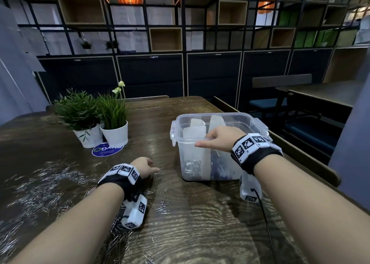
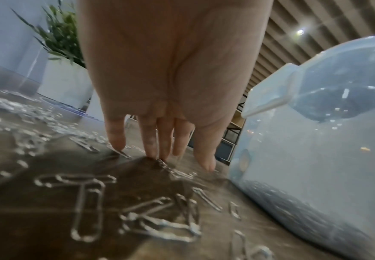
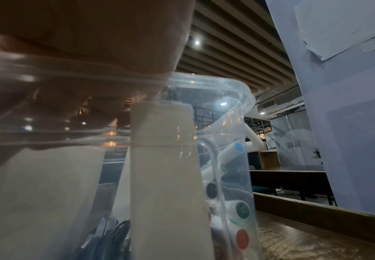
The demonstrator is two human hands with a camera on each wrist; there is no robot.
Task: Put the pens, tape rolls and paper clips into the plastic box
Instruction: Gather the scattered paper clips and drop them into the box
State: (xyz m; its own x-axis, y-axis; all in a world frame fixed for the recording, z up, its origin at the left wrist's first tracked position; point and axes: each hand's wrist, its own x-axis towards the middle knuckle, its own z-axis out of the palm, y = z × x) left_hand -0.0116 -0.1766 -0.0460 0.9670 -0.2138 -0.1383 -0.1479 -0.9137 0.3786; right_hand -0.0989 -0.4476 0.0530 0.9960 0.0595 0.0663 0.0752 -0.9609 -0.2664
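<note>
The step in hand looks like the gathering of paper clips (image 1: 50, 185), thin bright wire loops strewn thickly over the left part of the dark, grained wooden worktop (image 1: 200, 223). The left hand (image 1: 143, 168) reaches down among them, its fingers (image 2: 153, 140) nearly straight and close together, tips touching the worktop beside a loose clip, gripping nothing as far as can be seen. The right hand (image 1: 217, 138) steadies the plastic box (image 1: 248, 121), fingers hooked over its near rim. The box is clear, rounded at the corners, with side latches and pale upright dividers (image 3: 166, 176); one compartment holds a heap of clips, another pens with coloured end caps (image 3: 242, 209). No tape rolls can be made out. The next move probably calls for pinching or scooping the slippery, flat clips and carrying them to their compartment.
</note>
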